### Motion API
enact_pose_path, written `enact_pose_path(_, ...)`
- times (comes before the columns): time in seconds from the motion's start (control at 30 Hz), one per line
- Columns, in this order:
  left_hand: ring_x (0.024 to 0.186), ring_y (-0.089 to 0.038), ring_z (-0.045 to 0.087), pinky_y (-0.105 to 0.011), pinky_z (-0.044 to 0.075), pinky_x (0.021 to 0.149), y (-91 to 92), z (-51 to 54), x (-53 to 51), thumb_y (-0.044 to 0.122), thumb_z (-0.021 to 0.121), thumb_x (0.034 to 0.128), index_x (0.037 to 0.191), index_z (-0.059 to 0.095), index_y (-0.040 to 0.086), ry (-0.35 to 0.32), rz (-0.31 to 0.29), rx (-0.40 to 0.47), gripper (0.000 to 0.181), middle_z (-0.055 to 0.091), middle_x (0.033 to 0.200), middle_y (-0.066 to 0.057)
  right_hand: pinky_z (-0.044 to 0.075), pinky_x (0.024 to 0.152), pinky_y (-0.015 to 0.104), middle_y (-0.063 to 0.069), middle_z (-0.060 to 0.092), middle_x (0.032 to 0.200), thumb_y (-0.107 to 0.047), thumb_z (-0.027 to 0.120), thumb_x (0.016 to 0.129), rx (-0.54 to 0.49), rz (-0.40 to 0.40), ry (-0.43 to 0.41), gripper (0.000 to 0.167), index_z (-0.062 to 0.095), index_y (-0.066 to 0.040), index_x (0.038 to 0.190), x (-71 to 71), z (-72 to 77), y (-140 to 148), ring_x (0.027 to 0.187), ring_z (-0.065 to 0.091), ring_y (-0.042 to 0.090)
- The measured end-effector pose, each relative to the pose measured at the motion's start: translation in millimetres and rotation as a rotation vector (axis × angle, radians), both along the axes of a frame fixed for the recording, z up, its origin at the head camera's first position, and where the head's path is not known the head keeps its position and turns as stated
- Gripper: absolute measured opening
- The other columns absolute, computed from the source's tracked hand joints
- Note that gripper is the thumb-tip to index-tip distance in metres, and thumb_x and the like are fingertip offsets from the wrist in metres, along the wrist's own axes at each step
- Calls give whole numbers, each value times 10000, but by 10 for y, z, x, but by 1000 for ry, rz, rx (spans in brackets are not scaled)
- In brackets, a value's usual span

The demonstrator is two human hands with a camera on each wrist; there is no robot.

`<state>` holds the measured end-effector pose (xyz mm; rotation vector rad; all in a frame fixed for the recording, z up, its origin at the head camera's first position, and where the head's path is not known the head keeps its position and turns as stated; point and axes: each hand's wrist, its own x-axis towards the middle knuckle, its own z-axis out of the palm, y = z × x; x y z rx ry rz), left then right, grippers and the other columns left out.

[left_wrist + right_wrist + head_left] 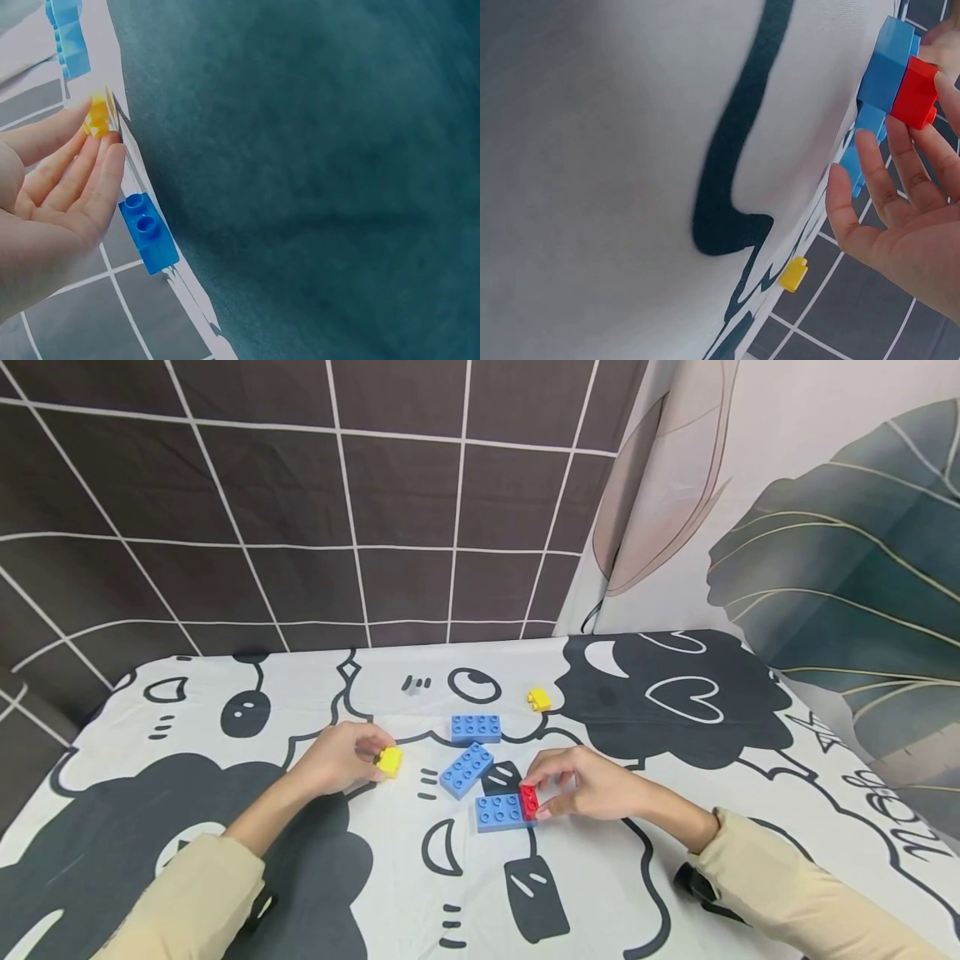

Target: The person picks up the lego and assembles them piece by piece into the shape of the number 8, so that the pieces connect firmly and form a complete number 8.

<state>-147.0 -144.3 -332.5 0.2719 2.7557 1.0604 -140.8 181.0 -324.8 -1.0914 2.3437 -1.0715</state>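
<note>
My left hand (339,760) pinches a yellow brick (389,762) between thumb and fingertips, close to the cloth; the left wrist view shows the same yellow brick (97,116). My right hand (588,783) pinches a red brick (528,802) at the right end of the nearest blue brick (498,812). In the right wrist view the red brick (915,91) stands against the side of a blue brick (887,64); whether its underside rests on anything is hidden. A tilted blue brick (467,770) lies just beyond, and another blue brick (476,728) lies behind that one.
A second yellow brick (538,699) lies farther back, right of the blue bricks. Black-and-white patterned cloth (405,902) covers the surface. A dark gridded cloth (300,502) hangs behind it, with a leaf-print curtain (840,568) at the right.
</note>
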Motion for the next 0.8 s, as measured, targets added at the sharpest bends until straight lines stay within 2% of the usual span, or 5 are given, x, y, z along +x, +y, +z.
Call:
enact_pose_path(0.17, 921, -295, 612, -378, 514, 753, 30, 25, 16, -29, 723, 713, 1041, 636, -4, -12, 17, 19, 340, 648, 969, -135, 457, 694, 330, -28, 621, 902, -47, 739, 726, 4, -3, -3, 274, 681, -24, 992, -3, -1, 1, 818, 538, 222)
enact_pose_path(0.43, 862, -250, 621, -332, 521, 670, 112, 113, 109, -19, 715, 726, 1045, 641, 16, 0, 38, 65, 330, 652, 930, -107, 458, 706, 331, -35, 621, 902, -48, 736, 730, 14, -7, -6, 267, 682, -32, 991, -6, -3, 4, 825, 542, 208)
enact_pose_path(0.8, 844, -201, 590, -319, 493, 676, 224, 142, 230, 31, 739, 732, 1055, 650, 44, 49, -11, 126, 336, 632, 912, -40, 465, 709, 330, -41, 621, 899, -57, 741, 731, 17, -1, -4, 258, 683, -40, 982, -13, -5, 2, 824, 545, 208)
